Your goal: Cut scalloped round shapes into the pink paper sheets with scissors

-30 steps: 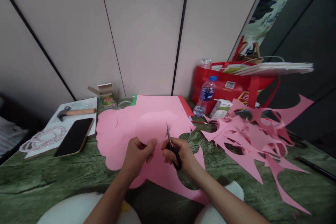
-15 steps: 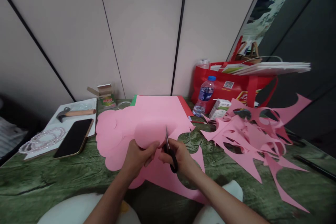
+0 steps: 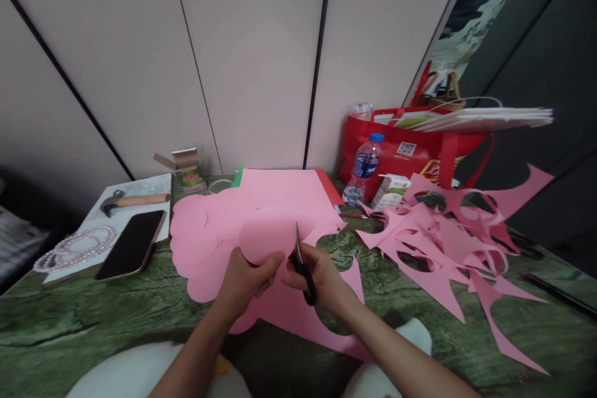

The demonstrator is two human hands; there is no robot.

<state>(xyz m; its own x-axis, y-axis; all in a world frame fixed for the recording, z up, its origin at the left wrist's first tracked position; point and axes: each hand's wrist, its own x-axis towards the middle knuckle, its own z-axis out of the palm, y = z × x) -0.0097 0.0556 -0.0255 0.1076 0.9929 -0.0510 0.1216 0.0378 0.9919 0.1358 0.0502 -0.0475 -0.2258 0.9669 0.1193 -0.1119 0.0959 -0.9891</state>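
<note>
My left hand (image 3: 249, 277) pinches the edge of a pink paper sheet (image 3: 298, 314), whose rounded part curls up above the fingers. Black-handled scissors (image 3: 305, 277) sit in my right hand (image 3: 321, 277), fingers wrapped round the handles. Their blades point away from me and lie at the paper, close to my left fingertips. Round curves have been cut from the sheet's right side. Under and behind it, pink paper rounds (image 3: 192, 242) overlap at the left, and a stack of pink sheets (image 3: 284, 189) lies at the back.
Pink offcuts (image 3: 438, 249) heap up on the right. Behind them stand a water bottle (image 3: 366, 168), a small carton (image 3: 390, 191) and a red bag (image 3: 396, 143). A phone (image 3: 133, 245), a hammer (image 3: 140, 200), strung beads (image 3: 77, 249) and an opened box (image 3: 190, 177) lie left.
Almost nothing differs. Both hands keep their hold on the paper and scissors, and the view has shifted very slightly.
</note>
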